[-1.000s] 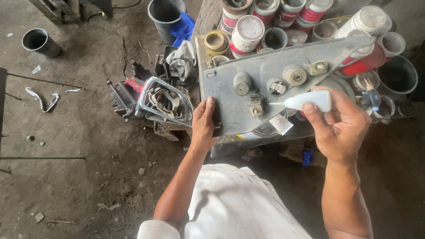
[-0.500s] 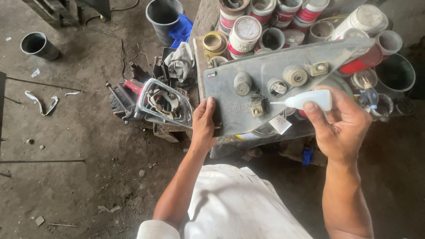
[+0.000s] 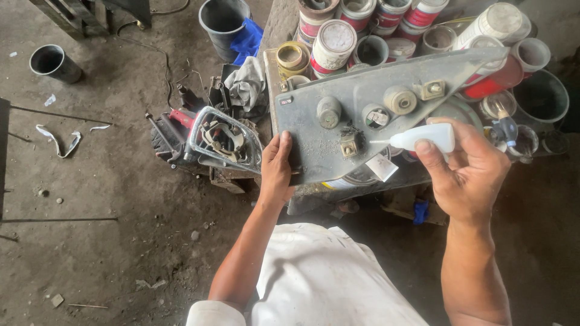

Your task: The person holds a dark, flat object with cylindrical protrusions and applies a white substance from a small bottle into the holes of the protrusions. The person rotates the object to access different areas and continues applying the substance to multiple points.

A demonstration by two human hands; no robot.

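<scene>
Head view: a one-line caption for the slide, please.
Left hand steadies a dusty grey triangular lamp housing while right hand aims a small white squeeze bottle at it.

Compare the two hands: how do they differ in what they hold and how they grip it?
The left hand clamps the lower left edge of the grey lamp housing, thumb on top. The right hand pinches a small white squeeze bottle between thumb and fingers. The left hand steadies a large flat panel; the right hand aims a thin nozzle at that panel's middle. Both are bare.
</scene>
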